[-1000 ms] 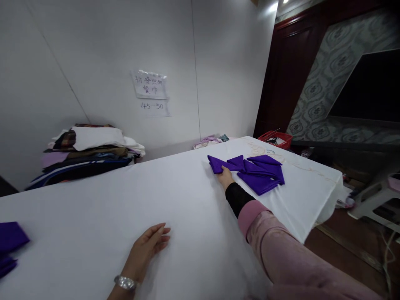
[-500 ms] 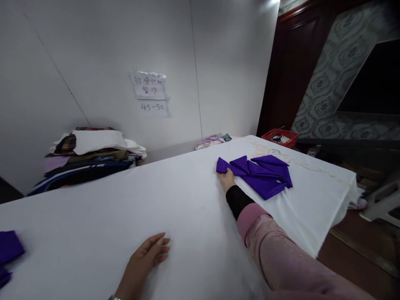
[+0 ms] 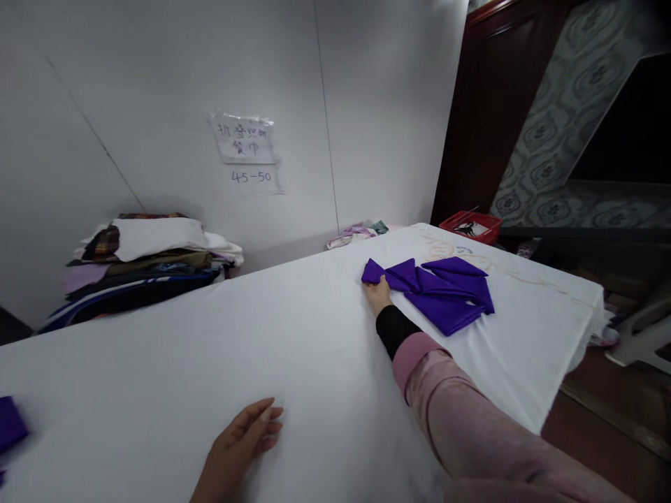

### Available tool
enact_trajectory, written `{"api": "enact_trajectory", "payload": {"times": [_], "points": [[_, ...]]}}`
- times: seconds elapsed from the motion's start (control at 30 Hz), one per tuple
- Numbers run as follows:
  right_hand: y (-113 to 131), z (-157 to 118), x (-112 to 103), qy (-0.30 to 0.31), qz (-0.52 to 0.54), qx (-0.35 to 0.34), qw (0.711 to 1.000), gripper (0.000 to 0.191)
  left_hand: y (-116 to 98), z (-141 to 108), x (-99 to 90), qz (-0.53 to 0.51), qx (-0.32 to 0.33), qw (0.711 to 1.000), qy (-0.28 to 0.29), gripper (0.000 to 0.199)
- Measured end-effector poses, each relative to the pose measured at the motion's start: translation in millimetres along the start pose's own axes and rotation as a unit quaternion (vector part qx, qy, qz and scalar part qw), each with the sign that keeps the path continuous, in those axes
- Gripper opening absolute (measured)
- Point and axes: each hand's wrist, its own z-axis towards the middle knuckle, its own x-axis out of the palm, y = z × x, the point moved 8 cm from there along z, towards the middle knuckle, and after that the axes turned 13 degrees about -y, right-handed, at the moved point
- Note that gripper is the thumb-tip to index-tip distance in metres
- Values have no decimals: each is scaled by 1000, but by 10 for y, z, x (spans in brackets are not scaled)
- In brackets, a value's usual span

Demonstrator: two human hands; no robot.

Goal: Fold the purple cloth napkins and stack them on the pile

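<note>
Folded purple cloth napkins (image 3: 445, 302) lie overlapping toward the right of the white-covered table (image 3: 293, 328), with pointed folds on top. My right hand (image 3: 377, 293) reaches out to their left end, thumb on top and fingers along the near edge of the leftmost napkin (image 3: 373, 270). Its fingertips are partly hidden by the cloth. Nearer to me, my left hand (image 3: 246, 436) rests over the bare tablecloth, holding nothing, its fingers loosely curved and a little apart. Another purple napkin (image 3: 11, 423) is cut off at the left edge of the view.
Behind the table on the left is a stack of folded clothes (image 3: 152, 262). Other fabric (image 3: 354, 236) lies at the far edge, and a red basket (image 3: 474, 227) stands beyond the right corner. Handwritten paper signs (image 3: 249, 150) hang on the wall. A white stool (image 3: 644, 335) is at right.
The view has shifted slightly to the right, so less of the left napkin shows. My right hand stays at the purple napkin, and my left hand stays near its place.
</note>
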Motion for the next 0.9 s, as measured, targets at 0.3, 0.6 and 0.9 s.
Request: {"api": "enact_trajectory", "payload": {"times": [0.3, 0.6, 0.9], "points": [[-83, -290, -134, 13, -165, -59, 984, 41, -19, 2, -1, 6, 15, 1000, 8, 54], [-29, -701, 180, 132, -490, -276, 816, 42, 34, 44, 9, 4, 32, 999, 6, 59], [139, -636, 106, 196, -765, -385, 476, 60, 48, 67, 18, 35, 33, 999, 20, 68]]}}
